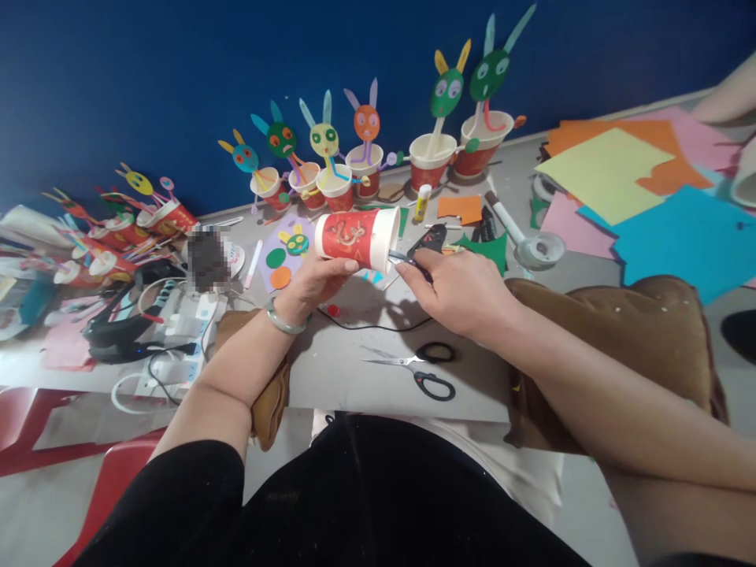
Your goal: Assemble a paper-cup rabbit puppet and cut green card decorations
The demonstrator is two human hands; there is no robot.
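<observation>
A red and white paper cup (354,239) lies sideways in the air above the table, its open rim facing right. My left hand (324,277) is wrapped round its lower side near the base. At the rim, my right hand (452,287) is closed on a slim dark tool (402,257) with a metallic tip, which reaches to the cup's mouth; its handle is mostly hidden by my fingers. Below my hands, black-handled scissors (416,362) lie spread on the table. Left of the cup, a purple sheet (272,236) bears a green face with yellow ears and round paper pieces.
Cups with paper creatures (335,189) line the blue wall. A glue stick (422,203), tape (539,250) and coloured paper (685,244) lie to the right. Brown cushions (614,346) flank the front; a power strip (192,339) with cables is left. Another person's arm (729,88) shows at upper right.
</observation>
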